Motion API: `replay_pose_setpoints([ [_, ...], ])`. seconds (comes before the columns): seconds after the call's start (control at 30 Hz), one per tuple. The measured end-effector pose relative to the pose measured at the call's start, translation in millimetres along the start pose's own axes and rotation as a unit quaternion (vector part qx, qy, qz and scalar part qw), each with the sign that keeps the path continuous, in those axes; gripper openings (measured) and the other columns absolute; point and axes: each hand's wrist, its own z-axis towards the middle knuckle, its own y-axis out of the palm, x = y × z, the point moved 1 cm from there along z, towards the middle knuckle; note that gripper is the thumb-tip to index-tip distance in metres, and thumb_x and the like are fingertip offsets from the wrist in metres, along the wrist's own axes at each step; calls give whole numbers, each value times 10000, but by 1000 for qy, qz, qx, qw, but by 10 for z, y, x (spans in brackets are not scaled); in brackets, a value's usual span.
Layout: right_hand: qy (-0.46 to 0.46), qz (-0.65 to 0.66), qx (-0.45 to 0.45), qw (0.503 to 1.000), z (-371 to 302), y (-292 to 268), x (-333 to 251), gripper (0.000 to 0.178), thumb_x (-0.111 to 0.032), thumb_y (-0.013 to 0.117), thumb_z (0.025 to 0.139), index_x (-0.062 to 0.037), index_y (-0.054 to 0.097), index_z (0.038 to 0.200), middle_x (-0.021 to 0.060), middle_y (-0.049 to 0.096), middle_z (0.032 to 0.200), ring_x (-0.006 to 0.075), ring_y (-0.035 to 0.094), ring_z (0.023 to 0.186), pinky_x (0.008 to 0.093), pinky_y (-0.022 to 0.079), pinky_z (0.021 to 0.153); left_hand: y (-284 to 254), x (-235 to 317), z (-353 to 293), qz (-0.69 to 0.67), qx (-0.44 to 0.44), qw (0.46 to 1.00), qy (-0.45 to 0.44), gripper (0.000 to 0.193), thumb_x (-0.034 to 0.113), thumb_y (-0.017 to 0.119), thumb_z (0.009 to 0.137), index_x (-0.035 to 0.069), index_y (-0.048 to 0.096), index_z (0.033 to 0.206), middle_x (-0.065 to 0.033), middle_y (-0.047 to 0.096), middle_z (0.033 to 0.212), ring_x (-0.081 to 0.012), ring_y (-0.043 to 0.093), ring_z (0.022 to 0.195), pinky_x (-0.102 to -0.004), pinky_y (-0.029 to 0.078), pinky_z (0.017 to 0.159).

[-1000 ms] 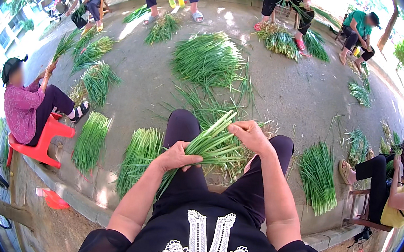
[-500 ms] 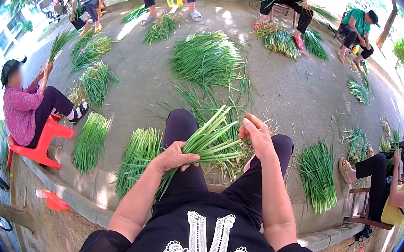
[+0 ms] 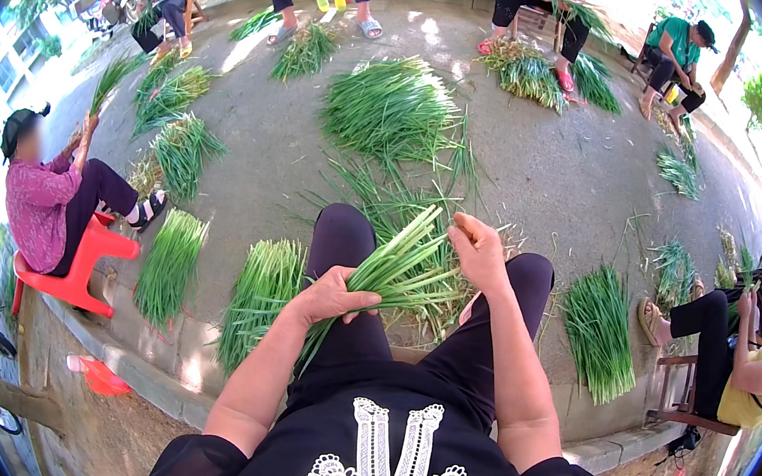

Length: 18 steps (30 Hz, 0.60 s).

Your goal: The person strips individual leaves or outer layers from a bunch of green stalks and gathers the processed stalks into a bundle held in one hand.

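Note:
My left hand (image 3: pixel 335 297) is closed around a bunch of garlic chives (image 3: pixel 406 264) above my left thigh. Their pale stem ends fan up and to the right, and the green leaves hang below the hand. My right hand (image 3: pixel 481 252) is beside the stem ends, over my right knee, thumb and fingers pinched together. Whatever the pinch holds, if anything, is too small to make out. Between my knees, loose leaves and pale trimmings (image 3: pixel 432 324) lie on the ground, partly hidden by the bunch. A neat pile of chives (image 3: pixel 263 295) lies beside my left leg.
A large heap of chives (image 3: pixel 391 112) lies ahead on the concrete, with another pile (image 3: pixel 600 334) to my right. Several people sit around with chives, one on a red plastic stool (image 3: pixel 82 265) at left, another on a wooden chair (image 3: pixel 687 395) at right. A curb (image 3: pixel 166 392) runs behind.
My right hand has shifted slightly left, and its fingers have drawn closer together beside the stems. The bunch in my left hand has barely moved.

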Motion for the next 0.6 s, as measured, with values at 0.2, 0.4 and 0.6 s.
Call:
replay_pose_setpoints([
  [0.2, -75, -116, 71, 988, -48, -42, -329, 205, -99, 548, 828, -17, 573, 1015, 202, 579, 828, 367, 553, 723, 338, 446, 646, -15, -15, 6, 28, -24, 999, 1, 227, 142, 654, 792, 6, 638, 974, -59, 640, 795, -50, 535, 573, -170, 394, 416],
  [0.4, -38, -4, 168, 985, 10, -155, -339, 191, -112, 562, 842, -1, 568, 999, 52, 560, 698, 120, 508, 609, 265, 415, 582, 45, 1, 8, 8, -2, 1000, 15, 154, 124, 671, 786, 1, 618, 863, -36, 597, 680, -54, 463, 442, -204, 372, 404],
  [0.6, 63, 41, -70, 995, -105, -99, -473, 184, -144, 557, 844, 32, 610, 866, -6, 485, 602, 51, 409, 571, 254, 359, 508, 24, -22, 20, 46, -2, 999, 2, 194, 150, 662, 793, 11, 636, 927, -38, 627, 746, -43, 509, 525, -172, 386, 414],
])
